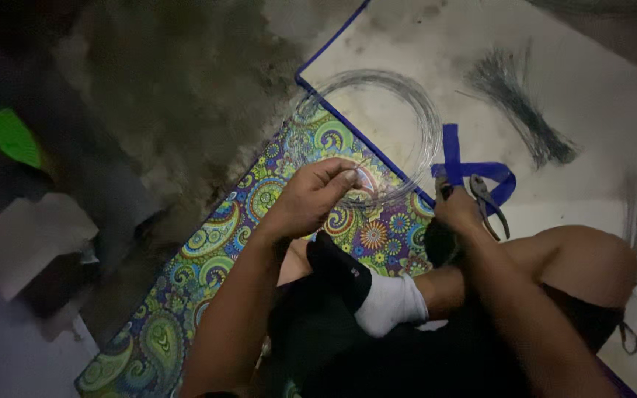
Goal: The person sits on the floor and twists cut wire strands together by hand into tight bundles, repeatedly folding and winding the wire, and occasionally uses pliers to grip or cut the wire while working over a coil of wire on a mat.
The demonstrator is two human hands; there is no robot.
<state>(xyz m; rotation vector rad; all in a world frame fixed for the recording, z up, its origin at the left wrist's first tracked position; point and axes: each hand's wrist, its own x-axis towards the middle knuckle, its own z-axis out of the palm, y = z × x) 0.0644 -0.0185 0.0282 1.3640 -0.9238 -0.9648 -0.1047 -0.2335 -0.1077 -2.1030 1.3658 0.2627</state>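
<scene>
Green object [15, 137]: far left, in deep shadow on the floor; its kind cannot be told.
Pale box [27, 239]: below the green object, at the left edge, dim.
Floor [178, 81]: bare, rough and grey, upper left of the mat.
Mat [215, 243]: paisley pattern in green, blue and yellow with a blue border, running from lower left toward the centre.
Left hand [311, 197]: over the mat, fingers pinched shut on a thin strand at the lower edge of the coil.
Coil [407, 96]: 1 loose ring of thin grey wire, lying half on the mat and half on the white sheet, just beyond the left hand.
Sock [385, 298]: white with a black toe, on the person's foot, between the 2 forearms.
White sheet [613, 96]: spread to the right of the mat.
Right hand [457, 210]: near the mat's right edge, closed around the pliers' handles.
Pliers [489, 205]: held in the right hand, jaws toward the blue strap.
Blue strap [473, 169]: crossed band on the sheet, just past the right hand.
Cut wires [525, 110]: 1 bundle of short strands on the sheet, upper right, well apart from both hands.
</scene>
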